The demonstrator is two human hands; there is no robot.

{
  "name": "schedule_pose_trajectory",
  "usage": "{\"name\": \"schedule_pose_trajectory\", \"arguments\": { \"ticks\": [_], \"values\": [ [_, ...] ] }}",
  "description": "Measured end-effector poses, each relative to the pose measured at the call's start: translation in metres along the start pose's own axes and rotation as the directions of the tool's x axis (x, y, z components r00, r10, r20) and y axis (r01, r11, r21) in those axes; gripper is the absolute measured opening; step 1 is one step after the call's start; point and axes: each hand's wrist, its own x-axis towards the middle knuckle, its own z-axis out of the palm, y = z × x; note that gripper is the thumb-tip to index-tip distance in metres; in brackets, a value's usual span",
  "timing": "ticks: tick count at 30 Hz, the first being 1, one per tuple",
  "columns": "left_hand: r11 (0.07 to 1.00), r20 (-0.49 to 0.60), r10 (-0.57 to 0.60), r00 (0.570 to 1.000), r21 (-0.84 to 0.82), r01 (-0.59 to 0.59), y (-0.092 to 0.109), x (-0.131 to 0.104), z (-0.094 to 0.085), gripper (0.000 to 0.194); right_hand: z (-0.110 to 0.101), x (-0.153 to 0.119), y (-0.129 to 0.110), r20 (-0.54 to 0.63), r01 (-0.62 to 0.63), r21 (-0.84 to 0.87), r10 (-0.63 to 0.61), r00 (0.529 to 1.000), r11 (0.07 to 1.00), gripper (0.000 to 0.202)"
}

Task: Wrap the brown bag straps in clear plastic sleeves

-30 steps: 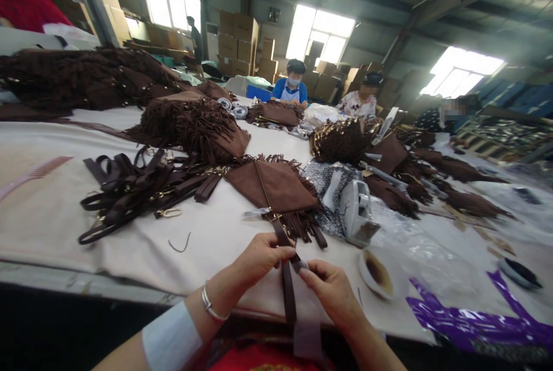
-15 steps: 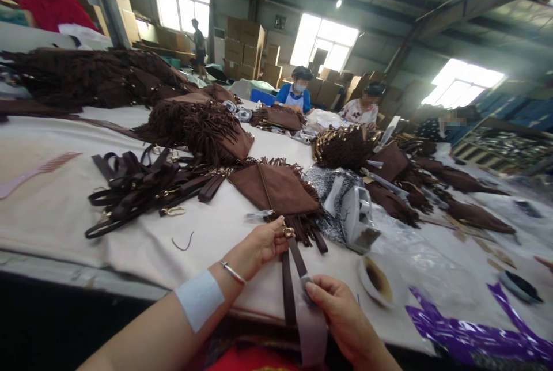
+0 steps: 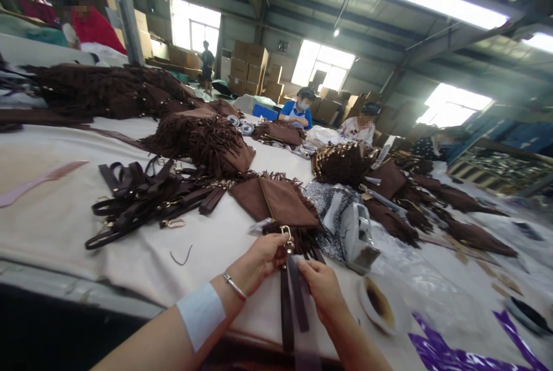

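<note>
My left hand point(image 3: 268, 254) pinches the gold clasp point(image 3: 287, 238) at the top of a dark brown strap point(image 3: 298, 296). Close beside it, my right hand point(image 3: 322, 287) is closed on a translucent plastic sleeve point(image 3: 307, 336), which lies around or along the strap and hangs toward the table edge. A second length of brown strap hangs just left of the sleeve. Directly beyond my hands lies a brown fringed bag point(image 3: 279, 201) with a zipper across it. To the left rests a pile of brown straps point(image 3: 147, 195) with gold clasps.
Several fringed bags point(image 3: 207, 140) are heaped farther back. A tape dispenser point(image 3: 359, 233) stands right of the bag, with a tape roll point(image 3: 379, 305) and purple plastic point(image 3: 449, 351) nearer. A pink comb point(image 3: 47, 181) lies left. Co-workers sit across the table.
My right hand has moved up the strap toward the clasp, and the plastic sleeve now reaches nearly to the clasp. My left hand stays at the clasp; the view has tilted up slightly.
</note>
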Motion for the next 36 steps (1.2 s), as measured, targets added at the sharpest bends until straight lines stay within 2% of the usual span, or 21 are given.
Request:
{"name": "schedule_pose_trajectory", "arguments": {
  "ticks": [4, 8, 14, 19, 24, 32, 36],
  "values": [
    [1.000, 0.009, -0.001, 1.000, -0.002, 0.002, -0.003, -0.001, 0.001, 0.009, 0.012, 0.017, -0.001, -0.037, 0.019, 0.041, -0.017, 0.999, 0.999, 0.038],
    [0.999, -0.009, 0.030, 1.000, -0.014, -0.030, -0.007, -0.002, 0.005, 0.009, 0.018, 0.034, -0.006, -0.094, 0.044, -0.023, -0.046, 0.995, 0.999, 0.037],
    [0.999, -0.075, 0.032, 0.997, -0.014, -0.033, -0.003, -0.001, -0.001, 0.013, 0.023, 0.049, -0.009, -0.087, 0.054, -0.093, -0.062, 0.994, 0.994, 0.038],
    [0.999, -0.126, 0.036, 0.991, 0.013, -0.035, -0.003, 0.007, -0.004, 0.011, 0.025, 0.051, -0.009, -0.078, 0.065, -0.204, -0.083, 0.994, 0.977, 0.040],
    [0.997, -0.134, 0.053, 0.990, 0.057, -0.046, -0.006, 0.009, -0.005, 0.008, 0.023, 0.064, -0.012, -0.092, 0.128, -0.343, -0.169, 0.981, 0.931, 0.038],
    [0.991, -0.080, 0.063, 0.995, 0.120, -0.053, -0.004, -0.003, -0.012, 0.011, 0.034, 0.085, -0.007, 0.007, 0.242, -0.402, -0.262, 0.965, 0.883, 0.042],
    [0.985, -0.103, 0.089, 0.991, 0.158, -0.072, -0.008, -0.007, -0.012, 0.013, 0.032, 0.089, -0.014, 0.136, 0.293, -0.403, -0.260, 0.956, 0.867, 0.060]
  ]
}}
